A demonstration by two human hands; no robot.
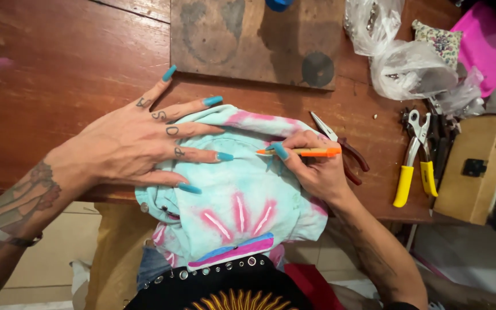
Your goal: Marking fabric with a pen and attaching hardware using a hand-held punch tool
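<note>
A light blue tie-dye garment [242, 201] with pink streaks lies bunched over the front edge of a wooden table [58, 63]. My left hand [139, 143], with long teal nails and spread fingers, presses flat on the garment's left side. My right hand [314, 163] holds an orange marker pen [305, 152] nearly level, its tip pointing left and touching the cloth near my left fingertips.
A square wooden board [248, 40] lies at the table's back. Red-handled pliers [345, 155] rest just behind my right hand. Yellow-handled pliers [411, 166] and other tools lie at right, beside a wooden box [477, 166]. Clear plastic bags [403, 63] and a pink object [483, 46] sit at back right.
</note>
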